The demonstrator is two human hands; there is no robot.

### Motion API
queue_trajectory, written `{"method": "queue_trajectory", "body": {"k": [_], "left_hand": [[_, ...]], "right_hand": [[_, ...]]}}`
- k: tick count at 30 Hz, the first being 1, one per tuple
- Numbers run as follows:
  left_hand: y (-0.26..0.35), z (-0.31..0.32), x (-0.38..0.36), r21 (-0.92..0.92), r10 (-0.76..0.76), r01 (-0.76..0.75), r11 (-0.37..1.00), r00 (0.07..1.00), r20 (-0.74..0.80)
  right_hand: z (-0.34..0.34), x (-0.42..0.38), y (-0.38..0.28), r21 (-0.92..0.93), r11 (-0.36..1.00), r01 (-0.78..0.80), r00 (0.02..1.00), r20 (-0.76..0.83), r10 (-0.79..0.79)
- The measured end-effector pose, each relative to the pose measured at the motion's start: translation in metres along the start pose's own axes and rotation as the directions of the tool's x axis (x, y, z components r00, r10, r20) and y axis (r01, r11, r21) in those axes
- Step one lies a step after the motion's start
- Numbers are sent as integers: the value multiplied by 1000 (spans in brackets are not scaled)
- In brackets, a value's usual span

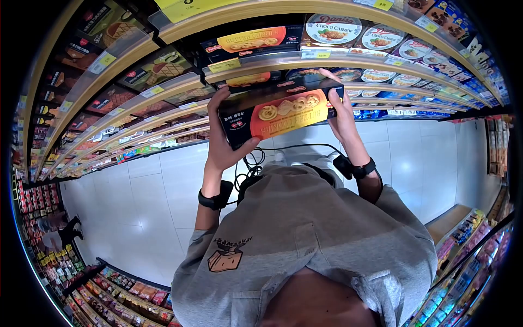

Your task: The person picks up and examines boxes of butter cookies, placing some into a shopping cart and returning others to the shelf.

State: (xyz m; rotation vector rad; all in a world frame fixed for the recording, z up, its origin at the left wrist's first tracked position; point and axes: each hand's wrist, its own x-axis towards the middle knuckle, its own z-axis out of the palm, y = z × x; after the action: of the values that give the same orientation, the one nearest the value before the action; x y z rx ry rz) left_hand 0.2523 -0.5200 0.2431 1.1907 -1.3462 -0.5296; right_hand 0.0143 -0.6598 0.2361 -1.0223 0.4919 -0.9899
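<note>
A dark box of butter cookies with a yellow and red front is held up between both hands, before the shelves. My left hand grips one end, its thumb on the lower edge of the front. Around the other end is my right hand, with the thumb on the front near the corner. The box is slightly tilted, and its printing reads upside down in this view. Behind it, a similar butter cookies box lies on an upper shelf, beside round-labelled Danisa packs.
Curved-looking shelf edges with price tags run across the top. Pale floor tiles lie below. Cables hang near my waist. Another person is at the far left. More stocked shelves stand at the lower left and lower right.
</note>
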Motion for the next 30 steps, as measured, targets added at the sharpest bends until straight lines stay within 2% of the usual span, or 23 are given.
{"method": "queue_trajectory", "body": {"k": [1, 3, 7, 8, 10, 11, 13, 14, 15, 17, 19, 21, 23, 24, 26, 27, 28, 29, 30], "left_hand": [[2, 1, 0, -2, -1, 1, 1000, 1000, 2], [8, 3, 2, -119, -97, 103, 988, 994, 51], [12, -4, 5, -264, -124, 143, 954, 988, 87], [0, -15, 5, -174, -167, 194, 966, 973, 157], [0, -30, 8, 21, -305, 312, 950, 911, 277], [5, -30, 13, 21, -305, 312, 950, 911, 279], [9, -30, 23, 257, -509, 441, 860, 702, 498], [-7, -27, 20, 313, -445, 320, 894, 712, 542], [-14, -16, 19, 245, -400, 316, 917, 719, 569], [-13, 10, 14, 221, -282, 196, 955, 824, 492], [0, 24, 20, 194, -324, 262, 945, 821, 470], [6, 22, 24, 220, -270, 186, 958, 848, 457], [13, 20, 26, 181, -281, 228, 957, 886, 368], [11, 14, 25, 234, -265, 200, 951, 919, 291], [13, 7, 25, 71, -233, 226, 972, 966, 113], [11, -1, 23, -2, -240, 240, 971, 971, 18], [1, -7, 19, -104, -282, 274, 956, 957, -62], [1, -9, 22, -82, -182, 172, 982, 972, -145], [6, -6, 24, -278, -251, 189, 942, 945, -209]], "right_hand": [[-1, -1, 0, -1, 1000, 0, 1000, -2, 0], [-3, -2, -1, -20, 1000, -11, 1000, -16, 11], [-8, -2, -2, -112, 994, -6, 998, -55, -1], [-11, 0, -1, -114, 993, -4, 998, -57, -3], [-18, 3, 0, -386, 914, 127, 991, 12, -133], [-13, 3, -2, -387, 913, 127, 991, 10, -133], [2, 3, -6, -472, 845, 252, 964, 203, -174], [14, -1, -18, -544, 814, 205, 965, 253, -75], [24, -3, -18, -543, 820, 178, 954, 300, -8], [39, -4, -15, -691, 612, 384, 877, 480, -9], [51, -10, -8, -749, 458, 480, 838, 545, 13], [55, -11, -10, -744, 502, 440, 853, 522, 27], [57, -9, -14, -720, 541, 436, 865, 501, -30], [57, -10, -15, -719, 537, 442, 864, 502, -39], [52, -11, -14, -820, 498, 283, 941, 339, 23], [46, -11, -8, -818, 497, 289, 940, 341, 14], [37, -11, 2, -794, 578, 188, 949, 298, 100], [30, -11, 10, -760, 646, 79, 947, 259, 190], [26, -13, 14, -751, 660, 4, 936, 234, 262]]}}
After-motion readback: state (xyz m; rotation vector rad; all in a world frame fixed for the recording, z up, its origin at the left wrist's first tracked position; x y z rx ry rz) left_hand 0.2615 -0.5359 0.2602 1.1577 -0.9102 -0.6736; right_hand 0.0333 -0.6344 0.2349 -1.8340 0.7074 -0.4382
